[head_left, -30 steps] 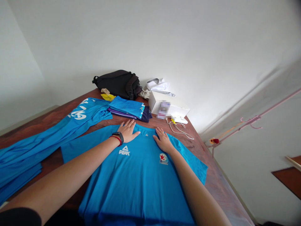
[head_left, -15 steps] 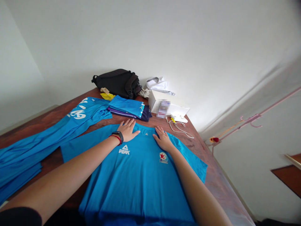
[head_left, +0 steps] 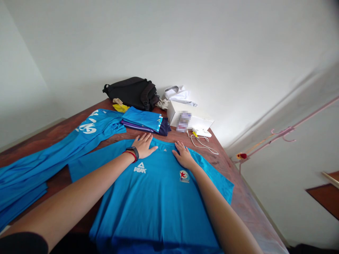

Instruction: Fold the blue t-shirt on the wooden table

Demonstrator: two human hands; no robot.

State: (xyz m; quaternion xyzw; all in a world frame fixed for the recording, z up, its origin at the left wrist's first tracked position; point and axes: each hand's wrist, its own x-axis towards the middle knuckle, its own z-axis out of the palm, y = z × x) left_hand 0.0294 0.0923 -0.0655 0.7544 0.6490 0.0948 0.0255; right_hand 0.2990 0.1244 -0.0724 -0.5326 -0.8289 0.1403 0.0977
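Blue shirt (head_left: 156, 201) lies spread face up on the wooden table (head_left: 225, 165), the left hand (head_left: 144, 146) and right hand (head_left: 184, 158) open flat on it either side of the collar (head_left: 164, 144), gripping nothing; even outward pressure from both palms should smooth it best.

Smooth cloth shirt (head_left: 159, 204), polished wood table (head_left: 225, 165)

Wooden table (head_left: 225, 165): blue shirt (head_left: 159, 197) spread flat, blue pile (head_left: 39, 162), folded stack (head_left: 144, 120), backpack (head_left: 129, 92), box (head_left: 202, 122).
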